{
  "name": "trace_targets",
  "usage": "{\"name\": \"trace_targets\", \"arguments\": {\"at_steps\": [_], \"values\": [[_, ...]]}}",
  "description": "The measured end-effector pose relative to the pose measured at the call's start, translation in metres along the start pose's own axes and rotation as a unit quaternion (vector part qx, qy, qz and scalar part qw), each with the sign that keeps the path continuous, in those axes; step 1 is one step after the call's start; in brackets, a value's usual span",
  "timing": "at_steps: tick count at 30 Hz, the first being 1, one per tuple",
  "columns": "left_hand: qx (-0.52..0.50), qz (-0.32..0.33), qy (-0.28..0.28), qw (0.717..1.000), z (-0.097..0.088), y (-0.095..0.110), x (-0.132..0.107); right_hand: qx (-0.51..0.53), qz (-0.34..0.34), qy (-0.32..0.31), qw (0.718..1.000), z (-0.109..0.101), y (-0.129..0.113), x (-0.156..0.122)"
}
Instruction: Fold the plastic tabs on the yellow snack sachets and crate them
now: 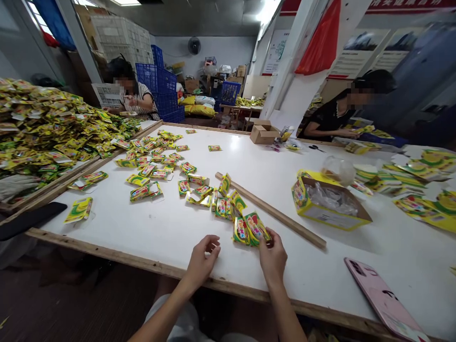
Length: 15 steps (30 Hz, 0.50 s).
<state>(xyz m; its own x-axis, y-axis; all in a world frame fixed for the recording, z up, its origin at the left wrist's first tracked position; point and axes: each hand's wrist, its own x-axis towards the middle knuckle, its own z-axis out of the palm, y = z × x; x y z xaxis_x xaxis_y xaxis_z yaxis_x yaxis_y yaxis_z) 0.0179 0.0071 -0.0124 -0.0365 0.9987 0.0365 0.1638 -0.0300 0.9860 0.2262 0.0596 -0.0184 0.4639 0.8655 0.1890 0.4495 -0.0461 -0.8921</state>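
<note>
My right hand [272, 256] rests on the white table [171, 228] near its front edge, fingers pinched on the near end of a row of yellow-green packets [245, 230]. That row runs away from me along a long wooden stick [270, 211]. My left hand [203, 259] lies beside it on the table with fingers curled; whether anything is in it I cannot make out. More packets [156, 161] lie scattered across the far left of the table.
An open yellow box [329, 204] with clear plastic bags stands right of the stick. A pink phone [383, 299] lies at the near right edge. A big packet heap [46, 128] fills the left table. Two people sit working at the far side.
</note>
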Motion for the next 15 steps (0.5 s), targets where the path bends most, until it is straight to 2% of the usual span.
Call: {"name": "trace_targets", "arguments": {"at_steps": [2,5,7,9,11,15], "values": [[-0.038,0.002,-0.013,0.999,0.001,0.001,0.002,0.126,0.055,-0.037,0.990,0.001,0.001,-0.024],[-0.123,0.014,-0.026,0.992,0.001,0.003,0.003,0.239,0.092,-0.172,0.951,0.009,-0.004,-0.058],[-0.165,0.018,-0.030,0.986,0.001,0.004,0.002,0.231,0.073,-0.227,0.943,0.013,-0.009,-0.073],[-0.178,0.017,-0.038,0.983,0.000,0.006,0.000,0.213,0.031,-0.228,0.950,0.014,-0.015,-0.077],[-0.158,0.013,-0.051,0.986,-0.001,0.006,-0.001,0.202,-0.009,-0.219,0.954,0.012,-0.019,-0.073],[-0.067,0.013,-0.093,0.993,-0.002,0.005,0.001,0.170,-0.037,-0.265,0.948,0.008,-0.018,-0.058]]}}
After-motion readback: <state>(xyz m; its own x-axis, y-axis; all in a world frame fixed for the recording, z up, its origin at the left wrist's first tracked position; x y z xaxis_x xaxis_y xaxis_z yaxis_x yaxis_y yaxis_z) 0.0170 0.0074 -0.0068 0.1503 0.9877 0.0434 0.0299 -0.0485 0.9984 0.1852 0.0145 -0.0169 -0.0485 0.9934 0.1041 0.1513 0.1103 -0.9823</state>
